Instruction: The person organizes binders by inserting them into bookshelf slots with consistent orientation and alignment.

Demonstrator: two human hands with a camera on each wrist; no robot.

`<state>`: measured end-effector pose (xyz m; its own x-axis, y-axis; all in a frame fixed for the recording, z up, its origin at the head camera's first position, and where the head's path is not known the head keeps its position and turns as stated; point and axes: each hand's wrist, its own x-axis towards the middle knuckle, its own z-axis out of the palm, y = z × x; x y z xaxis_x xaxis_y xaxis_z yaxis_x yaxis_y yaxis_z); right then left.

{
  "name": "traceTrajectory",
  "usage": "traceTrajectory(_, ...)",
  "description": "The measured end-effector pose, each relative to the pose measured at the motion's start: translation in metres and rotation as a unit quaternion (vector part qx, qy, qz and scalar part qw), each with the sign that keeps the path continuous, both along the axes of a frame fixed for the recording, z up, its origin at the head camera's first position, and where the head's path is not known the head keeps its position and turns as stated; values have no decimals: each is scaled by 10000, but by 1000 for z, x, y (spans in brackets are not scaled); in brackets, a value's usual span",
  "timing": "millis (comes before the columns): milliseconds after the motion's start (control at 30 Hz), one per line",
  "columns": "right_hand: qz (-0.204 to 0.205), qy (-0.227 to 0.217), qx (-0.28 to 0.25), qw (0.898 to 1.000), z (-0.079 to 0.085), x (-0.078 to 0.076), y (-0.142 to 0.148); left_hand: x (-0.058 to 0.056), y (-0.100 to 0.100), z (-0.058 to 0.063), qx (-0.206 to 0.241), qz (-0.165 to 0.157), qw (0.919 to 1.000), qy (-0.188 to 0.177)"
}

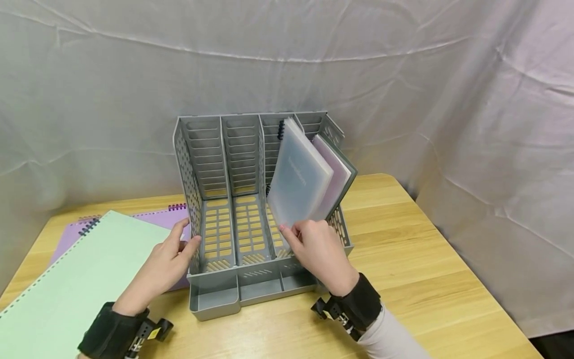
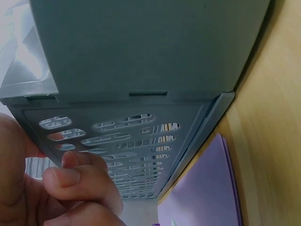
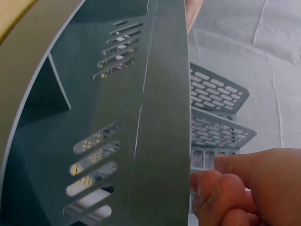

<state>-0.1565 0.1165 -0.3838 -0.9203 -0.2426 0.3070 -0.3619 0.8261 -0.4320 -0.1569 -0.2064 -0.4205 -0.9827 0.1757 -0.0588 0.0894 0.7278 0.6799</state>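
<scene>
A grey desk file organizer (image 1: 215, 276) stands on the table, with upright slots behind a row of low front trays. My left hand (image 1: 168, 257) pinches its perforated left side wall (image 2: 136, 136), some fingers curled outside it. At the front of the third slot is my right hand (image 1: 318, 249), fingers curled and thumb pointing left. It overlaps the lower corner of a translucent-covered spiral notebook (image 1: 298, 174), which leans to the right. I cannot tell whether that hand holds the notebook. Farther right lean a pinkish notebook (image 1: 329, 172) and a dark-covered one (image 1: 343, 159).
Left of the organizer lie a large pale green spiral notebook (image 1: 89, 279) and purple notebooks (image 1: 159, 218) partly under it. The two left slots show bare grid floors. A grey cloth (image 1: 224, 60) hangs behind the wooden table (image 1: 426, 279).
</scene>
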Motion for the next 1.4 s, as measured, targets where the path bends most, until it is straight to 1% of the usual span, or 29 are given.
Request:
traceTrajectory(267, 240, -26, -165, 9996, -1, 4, -12, 0, -3, -1, -16, 15, 10000, -5)
traceTrajectory(500, 414, 51, -123, 9991, -1, 9, -25, 2, -8, 0, -47, 34, 10000, 4)
traceTrajectory(733, 847, -133, -256, 9960, 1, 18, -38, 5, -15, 4, -105, 25, 9998, 149)
traceTrajectory(933, 1071, -227, -233, 9937, 2, 25, -47, 3, -19, 5, -212, 64, 9995, 245)
traceTrajectory(1133, 1253, -453, -242, 9908, 0, 30, -58, 4, -30, 5, -322, 111, 9990, 298)
traceTrajectory(1300, 1409, -597, -219, 9880, -2, 36, -68, 5, -40, 5, -441, 148, 9986, 243)
traceTrajectory(1400, 1479, -594, -155, 9871, -4, 40, -76, 5, -45, 5, -582, 189, 9979, 226)
